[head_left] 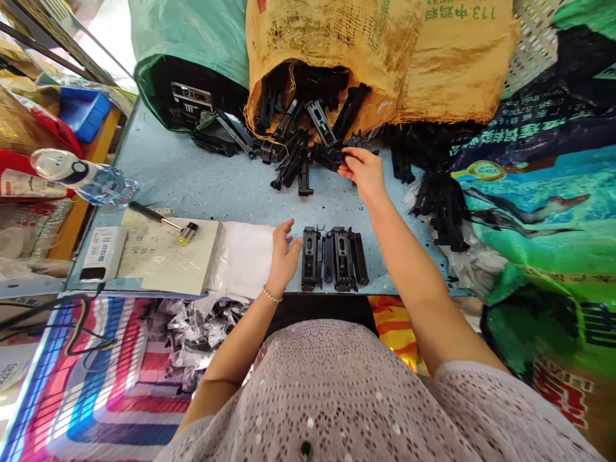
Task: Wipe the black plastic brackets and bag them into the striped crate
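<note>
My right hand (366, 174) reaches to the pile at the mouth of the orange woven sack (433, 70), its fingers closed on the end of a black slotted part (328, 156). What kind of part this is I cannot tell. My left hand (285, 256) hovers by the table's near edge, fingers apart and holding nothing. Just right of it, several long black parts (344, 260) lie side by side, upright in my view. More loose black parts (292, 165) spill from the sack onto the blue speckled table (231, 183).
A green sack (190, 38) with similar parts stands at the back left. On the left are a plastic bottle (103, 183), a notepad (166, 260) with a black-handled tool (163, 221), and a white box (103, 255). Black parts (445, 208) are heaped at right. Below left, a striped-lined basket (120, 410) holds wrapped pieces.
</note>
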`<state>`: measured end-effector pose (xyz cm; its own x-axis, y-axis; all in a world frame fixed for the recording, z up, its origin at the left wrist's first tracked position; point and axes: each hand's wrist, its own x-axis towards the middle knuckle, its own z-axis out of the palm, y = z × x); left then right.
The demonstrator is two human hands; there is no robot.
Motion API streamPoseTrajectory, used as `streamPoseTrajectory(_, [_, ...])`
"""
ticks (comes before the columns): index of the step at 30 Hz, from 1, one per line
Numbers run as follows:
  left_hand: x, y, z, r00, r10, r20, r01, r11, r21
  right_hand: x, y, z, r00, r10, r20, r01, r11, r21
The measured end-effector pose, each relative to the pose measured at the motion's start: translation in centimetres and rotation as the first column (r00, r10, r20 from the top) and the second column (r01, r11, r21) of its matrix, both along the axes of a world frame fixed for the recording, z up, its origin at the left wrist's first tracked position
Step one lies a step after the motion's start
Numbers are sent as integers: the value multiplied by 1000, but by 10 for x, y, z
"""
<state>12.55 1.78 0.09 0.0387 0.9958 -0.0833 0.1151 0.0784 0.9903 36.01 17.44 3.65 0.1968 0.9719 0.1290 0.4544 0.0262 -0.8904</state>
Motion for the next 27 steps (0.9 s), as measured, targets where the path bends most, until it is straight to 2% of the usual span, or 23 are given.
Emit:
streamPoseTrajectory(1, [3, 6, 6, 998, -2, 66, 2, 1000, -1, 1, -16, 6, 999, 3, -36, -2, 1000, 20])
streamPoseTrajectory(3, [11, 18, 19, 969, -4, 247, 13, 999, -38, -9, -61, 17, 998, 66, -2, -65, 993, 97])
streamPoseTrajectory(5, [18, 28, 32, 903, 29, 428, 26, 992, -122, -26, -112, 26, 970, 201, 133, -222, 960, 172])
streamPoseTrajectory(6, [19, 31, 37, 871, 64, 487, 22, 985, -169, -35, -136, 30, 933, 307, 189, -341, 921, 188])
streamPoseTrajectory(7, [20, 31, 42, 851, 95, 516, 19, 977, -211, -42, -155, 33, 869, 445, 217, -484, 855, 185])
streamPoseTrajectory(9, [15, 26, 49, 856, 116, 504, 20, 966, -256, -49, -177, 37, 752, 625, 210, -656, 742, 138])
streamPoseTrajectory(10, [12, 19, 52, 871, 102, 480, 32, 965, -262, -50, -179, 38, 743, 640, 197, -666, 738, 114])
streamPoseTrajectory(11, [9, 12, 54, 887, 74, 455, 54, 963, -262, -49, -176, 39, 771, 602, 209, -628, 773, 93])
streamPoseTrajectory(13, [3, -4, 57, 909, -1, 418, 123, 956, -266, -47, -159, 37, 837, 438, 327, -487, 870, 80])
streamPoseTrajectory(15, [1, -17, 60, 918, -51, 394, 170, 947, -272, -47, -137, 32, 802, 345, 488, -427, 902, 65])
streamPoseTrajectory(18, [-1, -23, 59, 933, -30, 358, 134, 953, -270, -56, -123, 25, 729, 393, 560, -440, 896, -56])
streamPoseTrajectory(20, [-4, -20, 56, 946, 51, 319, 30, 969, -243, -66, -132, 23, 719, 461, 520, -462, 876, -138])
streamPoseTrajectory(22, [-8, -16, 52, 951, 140, 275, -81, 973, -215, -76, -154, 23, 676, 550, 491, -549, 820, -163])
streamPoseTrajectory(25, [-16, -16, 46, 953, 177, 246, -125, 968, -216, -83, -191, 22, 601, 618, 506, -653, 745, -136])
streamPoseTrajectory(27, [-21, -18, 40, 961, 163, 222, -118, 972, -203, -78, -209, 21, 625, 593, 507, -621, 772, -137])
